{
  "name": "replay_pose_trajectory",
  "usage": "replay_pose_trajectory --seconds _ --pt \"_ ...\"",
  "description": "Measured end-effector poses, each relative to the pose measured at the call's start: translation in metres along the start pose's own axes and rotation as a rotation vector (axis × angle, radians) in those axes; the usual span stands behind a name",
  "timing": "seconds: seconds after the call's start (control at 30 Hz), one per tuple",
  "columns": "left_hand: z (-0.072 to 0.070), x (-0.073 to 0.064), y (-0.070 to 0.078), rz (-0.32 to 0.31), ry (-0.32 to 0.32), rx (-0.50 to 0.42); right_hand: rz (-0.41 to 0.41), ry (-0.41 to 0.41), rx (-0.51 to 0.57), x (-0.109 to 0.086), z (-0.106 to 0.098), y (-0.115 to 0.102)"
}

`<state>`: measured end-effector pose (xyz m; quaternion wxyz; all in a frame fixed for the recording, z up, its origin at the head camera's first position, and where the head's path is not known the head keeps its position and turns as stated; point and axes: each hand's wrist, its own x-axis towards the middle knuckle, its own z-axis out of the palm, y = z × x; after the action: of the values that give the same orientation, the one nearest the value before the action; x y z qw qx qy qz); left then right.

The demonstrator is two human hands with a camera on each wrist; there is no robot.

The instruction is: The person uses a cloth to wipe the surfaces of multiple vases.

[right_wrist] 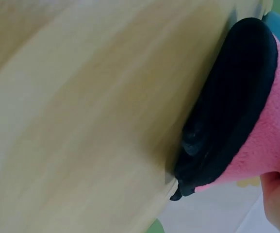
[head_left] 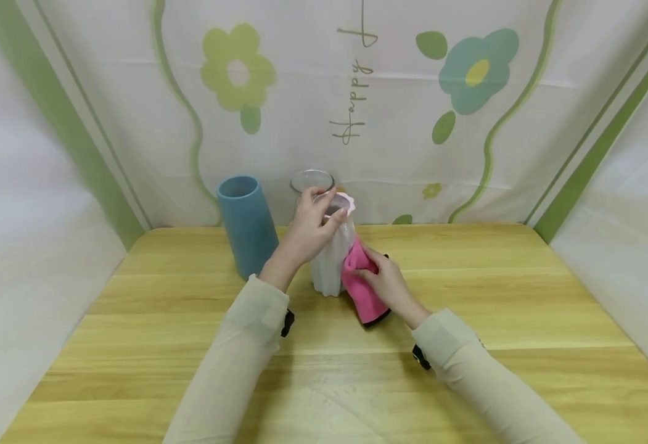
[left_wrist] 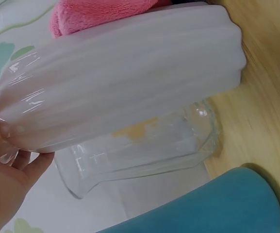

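A white fluted vase [head_left: 329, 262] with a pinkish scalloped rim stands on the table, leaning slightly in the head view. My left hand [head_left: 311, 225] grips it by the rim; in the left wrist view the thumb and fingers [left_wrist: 38, 165] curl round the vase's mouth. Against the vase's right side, my right hand [head_left: 385, 280] pinches a pink cloth [head_left: 365, 296] with black edging. Seen from the right wrist, the cloth [right_wrist: 271, 121] hangs folded, its black edge close to the tabletop.
Left of the white vase stands a blue tapered vase [head_left: 248, 231]. A clear glass vase [head_left: 312, 179] is right behind the white one, mostly hidden by my left hand. The wooden table [head_left: 496, 290] ends at a flower-printed curtain [head_left: 390, 111].
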<state>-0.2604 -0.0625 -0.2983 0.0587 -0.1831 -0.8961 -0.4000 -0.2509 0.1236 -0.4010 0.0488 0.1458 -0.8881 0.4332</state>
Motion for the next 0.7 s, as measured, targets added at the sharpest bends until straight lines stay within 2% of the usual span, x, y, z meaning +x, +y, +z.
replay_pose_trajectory --seconds 0.13,0.4,0.57,0.7 --pt "0.0 0.001 0.001 -0.002 -0.023 -0.011 -0.021 0.052 0.003 -0.001 -0.002 -0.002" --pt "-0.004 0.003 -0.002 -0.003 -0.054 -0.122 -0.092 0.144 0.023 0.003 -0.011 -0.021" --pt "-0.008 0.003 0.001 -0.016 -0.072 -0.118 -0.145 0.206 0.051 0.006 -0.018 -0.038" --pt "-0.01 0.003 0.003 -0.017 -0.077 -0.107 -0.184 0.217 0.063 0.009 -0.021 -0.046"
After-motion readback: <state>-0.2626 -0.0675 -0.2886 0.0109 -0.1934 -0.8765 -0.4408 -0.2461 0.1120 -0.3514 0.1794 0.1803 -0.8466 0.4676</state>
